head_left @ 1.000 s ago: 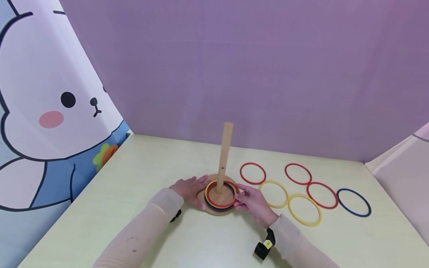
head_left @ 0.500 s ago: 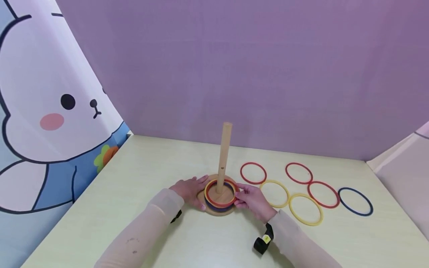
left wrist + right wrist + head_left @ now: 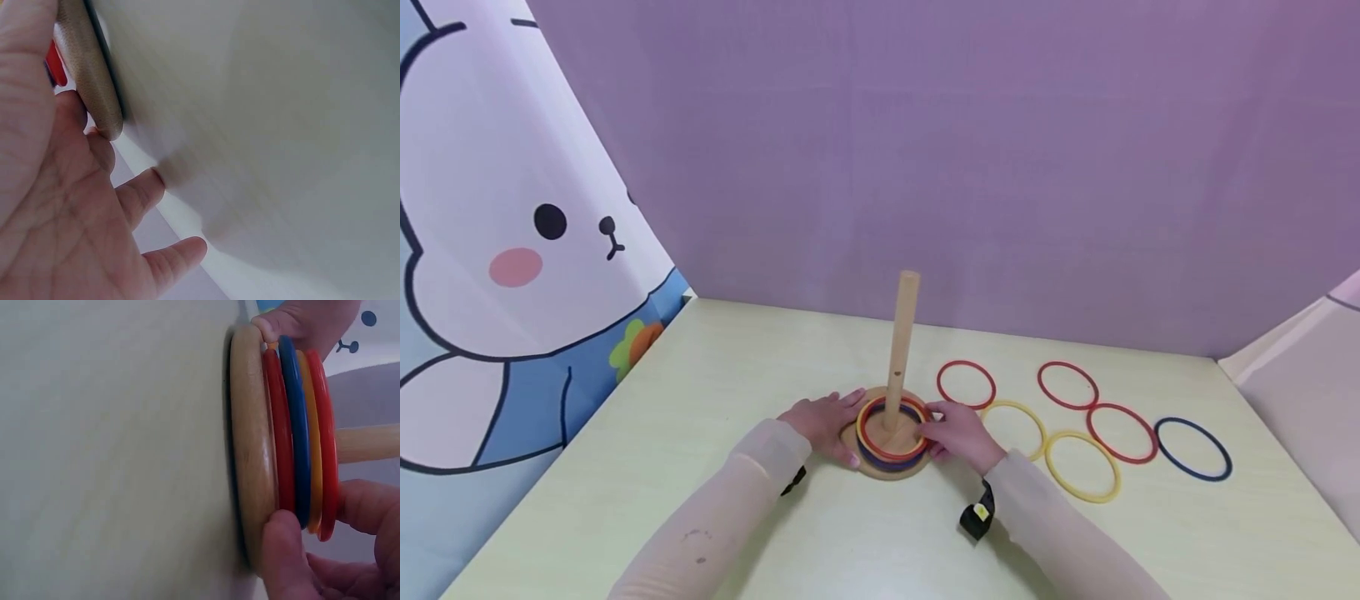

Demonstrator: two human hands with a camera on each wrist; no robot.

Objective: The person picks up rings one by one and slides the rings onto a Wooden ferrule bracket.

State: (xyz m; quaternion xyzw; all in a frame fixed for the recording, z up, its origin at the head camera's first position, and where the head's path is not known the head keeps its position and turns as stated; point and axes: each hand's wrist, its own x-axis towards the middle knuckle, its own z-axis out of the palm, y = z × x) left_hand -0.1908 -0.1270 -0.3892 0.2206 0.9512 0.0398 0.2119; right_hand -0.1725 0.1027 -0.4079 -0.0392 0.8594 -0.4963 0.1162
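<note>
A wooden post (image 3: 901, 350) stands upright on a round wooden base (image 3: 880, 473), with a stack of red, blue and yellow rings (image 3: 895, 457) around its foot. From above, the top red ring (image 3: 325, 425) comes first, then yellow, blue and another red. My left hand (image 3: 823, 425) lies against the base's left side, fingers spread; its thumb touches the rim. My right hand (image 3: 962, 435) grips the stack's right edge: one fingertip is at the top red ring, another low by the bottom red ring (image 3: 279, 425) and the base. Part of this grip is hidden in the head view.
Right of the base lie three loose red rings (image 3: 993, 385), two yellow rings (image 3: 1118, 482) and a blue ring (image 3: 1228, 463), several of them touching. A purple backdrop (image 3: 880, 167) rises behind the table (image 3: 625, 467); a cartoon-printed cloth (image 3: 490, 183) hangs at the left.
My right hand has shifted a little left, and a finger now reaches over the inner side of the stacked rings. The left hand stays in place at the base.
</note>
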